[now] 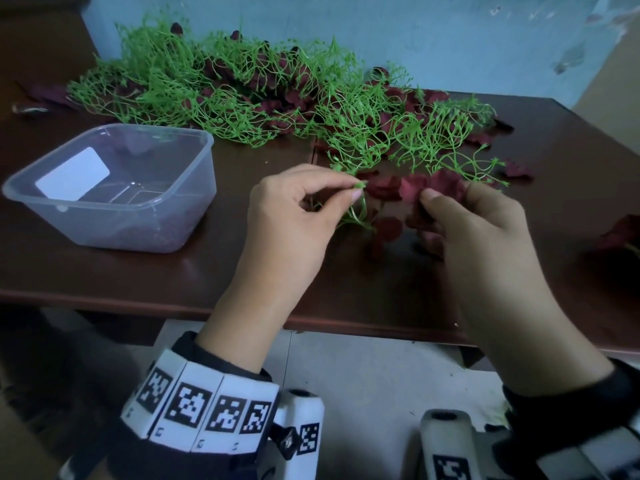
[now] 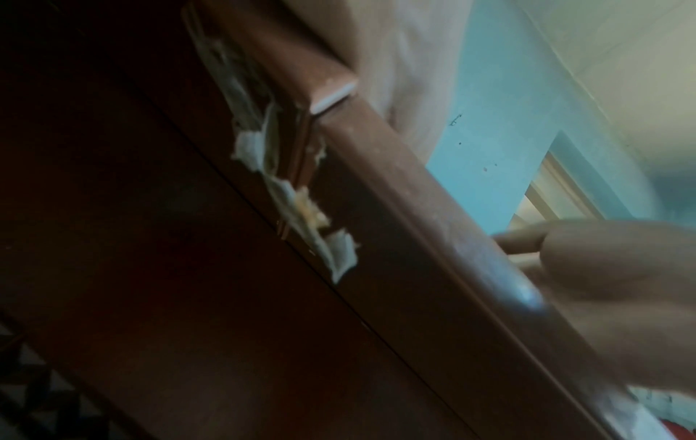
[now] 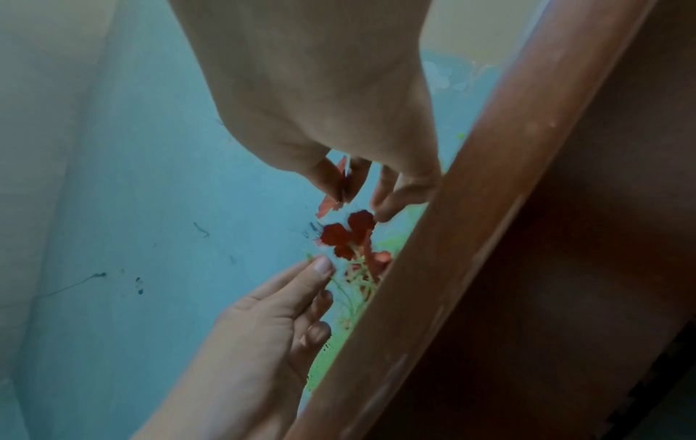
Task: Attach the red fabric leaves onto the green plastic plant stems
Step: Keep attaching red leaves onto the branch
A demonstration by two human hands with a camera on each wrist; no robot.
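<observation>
- a clear plastic tub (image 1: 114, 188) sits at the left of the brown table (image 1: 121, 275).
- a heap of green stems (image 1: 221, 88) and red leaves (image 1: 284, 98) lies along the back.
- the left hand (image 1: 294, 216) pinches a stem tip (image 1: 360, 186) between thumb and forefinger, above the table.
- just beside it, the right hand (image 1: 485, 237) pinches a red leaf (image 1: 412, 188), other fingers curled.
</observation>
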